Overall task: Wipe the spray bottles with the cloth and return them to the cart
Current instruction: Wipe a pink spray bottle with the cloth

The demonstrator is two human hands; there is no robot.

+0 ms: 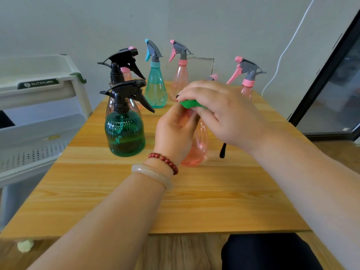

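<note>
Wooden table (136, 201) against a pale wall, and both hands are at work in the middle of it. The left hand (175, 129) curls its fingers round the neck of a clear pink bottle (196, 147) standing upright on the table. The right hand (220, 112) comes over the top, pinching a folded green cloth (191, 104) against the bottle's head. That head is almost wholly hidden under the two hands. A thin black piece (222, 151) shows below the right wrist, beside the bottle; hard to tell what it is. Behind the right hand a pink nozzle tip (214, 76) peeks out, its bottle hidden. Further out: a dark green bottle (125, 133) to the left, a teal bottle (155, 88) behind, and the white cart (39, 90) at the left, cut off by the frame edge.
</note>
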